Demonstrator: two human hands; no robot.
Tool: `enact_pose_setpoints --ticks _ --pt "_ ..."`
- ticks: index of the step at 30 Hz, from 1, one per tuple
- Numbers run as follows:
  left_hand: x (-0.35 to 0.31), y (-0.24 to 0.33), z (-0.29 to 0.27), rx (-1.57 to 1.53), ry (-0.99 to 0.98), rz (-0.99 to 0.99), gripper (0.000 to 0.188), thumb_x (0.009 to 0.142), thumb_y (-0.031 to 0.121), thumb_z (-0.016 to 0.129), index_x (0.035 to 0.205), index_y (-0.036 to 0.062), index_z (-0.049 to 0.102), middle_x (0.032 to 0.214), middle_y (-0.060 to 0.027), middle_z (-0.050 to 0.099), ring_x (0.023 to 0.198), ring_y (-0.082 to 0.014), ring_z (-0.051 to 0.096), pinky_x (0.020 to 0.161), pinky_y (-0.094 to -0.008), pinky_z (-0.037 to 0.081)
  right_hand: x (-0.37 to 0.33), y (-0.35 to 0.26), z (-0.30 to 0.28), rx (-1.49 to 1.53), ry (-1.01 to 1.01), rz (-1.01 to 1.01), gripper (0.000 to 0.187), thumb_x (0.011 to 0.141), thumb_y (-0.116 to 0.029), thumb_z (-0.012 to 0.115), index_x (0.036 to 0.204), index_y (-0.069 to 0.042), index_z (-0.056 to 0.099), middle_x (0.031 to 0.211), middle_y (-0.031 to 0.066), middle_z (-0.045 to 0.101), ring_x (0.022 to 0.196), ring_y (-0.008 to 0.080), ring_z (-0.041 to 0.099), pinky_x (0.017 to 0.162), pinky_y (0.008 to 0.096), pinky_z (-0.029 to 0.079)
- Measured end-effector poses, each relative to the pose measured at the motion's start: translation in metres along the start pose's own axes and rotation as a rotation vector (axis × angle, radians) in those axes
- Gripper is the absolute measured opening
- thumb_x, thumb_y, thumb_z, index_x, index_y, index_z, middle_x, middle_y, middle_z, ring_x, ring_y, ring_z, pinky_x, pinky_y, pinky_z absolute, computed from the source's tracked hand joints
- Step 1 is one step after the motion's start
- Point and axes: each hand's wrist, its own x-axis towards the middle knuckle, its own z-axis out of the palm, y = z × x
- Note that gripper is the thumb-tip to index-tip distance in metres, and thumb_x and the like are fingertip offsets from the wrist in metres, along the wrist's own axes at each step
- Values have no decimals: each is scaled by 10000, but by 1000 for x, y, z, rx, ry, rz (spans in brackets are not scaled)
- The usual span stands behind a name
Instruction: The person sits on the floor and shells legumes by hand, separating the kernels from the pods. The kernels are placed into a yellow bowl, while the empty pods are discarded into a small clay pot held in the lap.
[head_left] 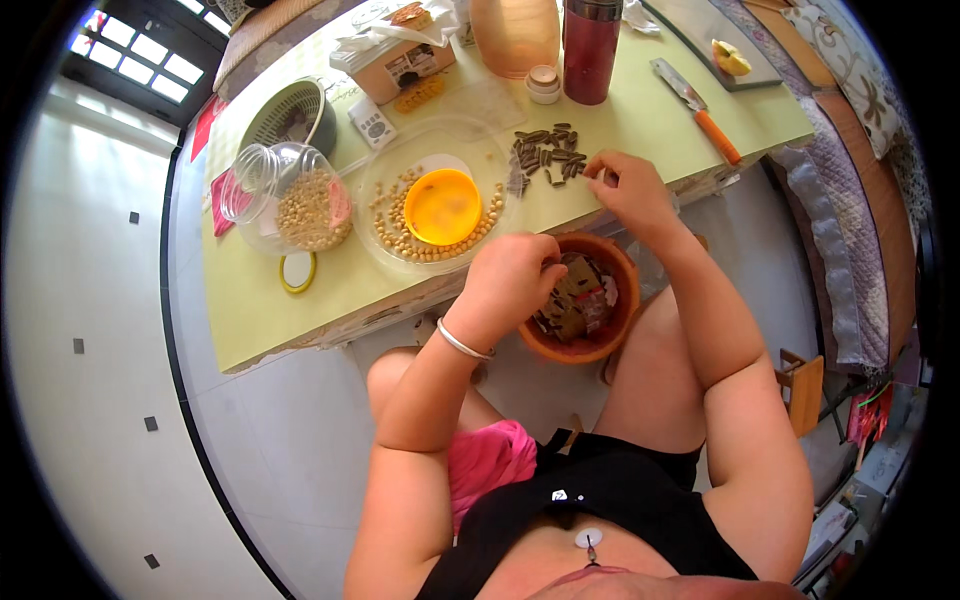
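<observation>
A loose pile of dark sunflower seeds (548,152) lies near the table's front edge. At its right end is my right hand (632,192), fingers curled and thumb and fingertips close together; what they hold, if anything, is too small to make out. My left hand (512,275), a pale bangle on its wrist, hangs over the left rim of an orange bucket (628,325) between my knees. Its fingers are closed in a pinch, and their contents are hidden. Inside the bucket lie scraps and husks (578,300).
Left of the seeds, a clear tray (375,245) holds pale beans and a yellow dish (443,207). Beyond are a tipped bean jar (315,210), a grey-green strainer bowl (290,115) and a dark red flask (590,55). An orange-handled knife (718,137) lies right.
</observation>
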Motion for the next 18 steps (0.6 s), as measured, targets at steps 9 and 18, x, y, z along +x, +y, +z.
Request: enact_pose_setpoints --ticks 9,18 --pt "9 -6 6 -79 101 -11 193 806 154 748 925 6 712 783 -169 684 703 -308 676 658 -377 538 9 17 3 -314 54 20 170 861 -163 620 985 -62 676 883 152 690 877 367 651 766 467 509" --pt "18 -9 21 -212 474 89 151 825 14 716 974 -11 718 801 -154 702 696 -230 694 626 -287 554 -22 -15 22 124 -76 -356 122 837 -111 691 923 -29 668 776 126 640 627 225 596 581 341 466"
